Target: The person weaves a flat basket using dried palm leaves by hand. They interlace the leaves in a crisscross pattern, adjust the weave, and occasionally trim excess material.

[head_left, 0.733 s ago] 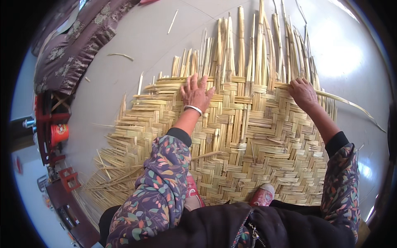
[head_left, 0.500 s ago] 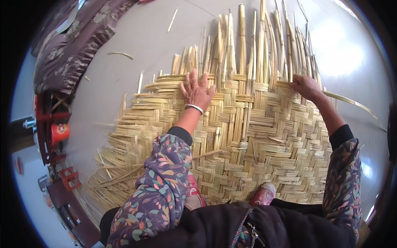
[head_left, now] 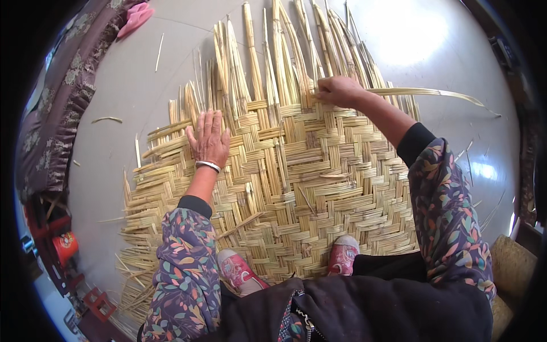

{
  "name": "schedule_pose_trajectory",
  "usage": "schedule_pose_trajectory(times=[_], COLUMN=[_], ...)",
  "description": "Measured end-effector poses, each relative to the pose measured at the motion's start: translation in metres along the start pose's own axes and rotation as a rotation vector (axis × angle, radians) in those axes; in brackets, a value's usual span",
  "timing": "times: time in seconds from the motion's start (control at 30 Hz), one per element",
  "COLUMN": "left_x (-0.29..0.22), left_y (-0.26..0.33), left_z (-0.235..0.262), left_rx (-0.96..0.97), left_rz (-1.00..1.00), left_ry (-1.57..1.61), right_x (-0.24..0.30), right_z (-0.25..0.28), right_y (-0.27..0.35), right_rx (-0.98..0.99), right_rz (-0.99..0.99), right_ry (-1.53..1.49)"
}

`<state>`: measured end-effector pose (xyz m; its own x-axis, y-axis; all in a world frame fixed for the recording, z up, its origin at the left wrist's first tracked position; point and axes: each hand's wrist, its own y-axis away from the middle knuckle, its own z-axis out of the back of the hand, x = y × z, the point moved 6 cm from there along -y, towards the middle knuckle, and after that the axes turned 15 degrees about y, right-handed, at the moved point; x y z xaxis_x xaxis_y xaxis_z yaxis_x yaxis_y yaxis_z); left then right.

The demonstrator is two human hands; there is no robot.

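A large mat of woven split reeds [head_left: 319, 171] in pale yellow covers the floor before me, its long loose strips [head_left: 249, 51] sticking out at the far side. My left hand [head_left: 210, 139] lies flat on the mat's far left part, fingers stretched, with a white bracelet on the wrist. At the far edge, right of the middle, my right hand [head_left: 341, 92] is closed round a reed strip [head_left: 421, 91]. That strip's free end trails out to the right above the floor. Its part inside the fist is hidden.
My feet in red shoes [head_left: 343, 256] stand on the mat's near part. Loose reed scraps [head_left: 107, 119] lie on the grey tiled floor [head_left: 154, 85]. A purple flowered cover [head_left: 62, 114] hangs at the left, near a pink cloth [head_left: 135, 20] and a red bucket [head_left: 65, 246].
The view has swung to the right, so the mat appears further left. My right hand has moved left along the mat's far edge with the strip; my left hand stays flat on the mat.
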<state>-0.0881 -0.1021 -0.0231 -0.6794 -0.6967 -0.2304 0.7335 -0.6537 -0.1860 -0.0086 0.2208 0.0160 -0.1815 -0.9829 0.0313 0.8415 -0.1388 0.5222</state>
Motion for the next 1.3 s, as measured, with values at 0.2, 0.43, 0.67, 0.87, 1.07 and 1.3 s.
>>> schedule_pose_trajectory(times=[0.2, 0.43, 0.67, 0.87, 1.07, 1.3], left_x=[0.006, -0.005, -0.001, -0.002, -0.003, 0.002], left_y=[-0.001, -0.002, 0.002, 0.002, 0.000, 0.002], left_z=[0.003, 0.003, 0.009, 0.009, 0.007, 0.006], left_rx=[-0.024, -0.038, -0.081, -0.097, -0.087, -0.026], left_rz=[0.025, 0.007, -0.010, -0.010, -0.019, 0.052], left_ry=[0.104, 0.023, -0.021, -0.016, 0.000, -0.028], right_x=[0.003, -0.019, -0.026, -0.018, -0.001, 0.003], right_z=[-0.005, 0.003, 0.000, -0.003, -0.006, 0.004], right_y=[-0.009, -0.019, -0.014, -0.015, -0.023, -0.012], right_rx=[-0.009, -0.024, 0.073, 0.067, -0.008, 0.052], right_rz=[0.069, 0.134, 0.108, 0.093, 0.159, 0.066], right_ry=[-0.078, -0.095, -0.049, -0.072, -0.092, -0.083])
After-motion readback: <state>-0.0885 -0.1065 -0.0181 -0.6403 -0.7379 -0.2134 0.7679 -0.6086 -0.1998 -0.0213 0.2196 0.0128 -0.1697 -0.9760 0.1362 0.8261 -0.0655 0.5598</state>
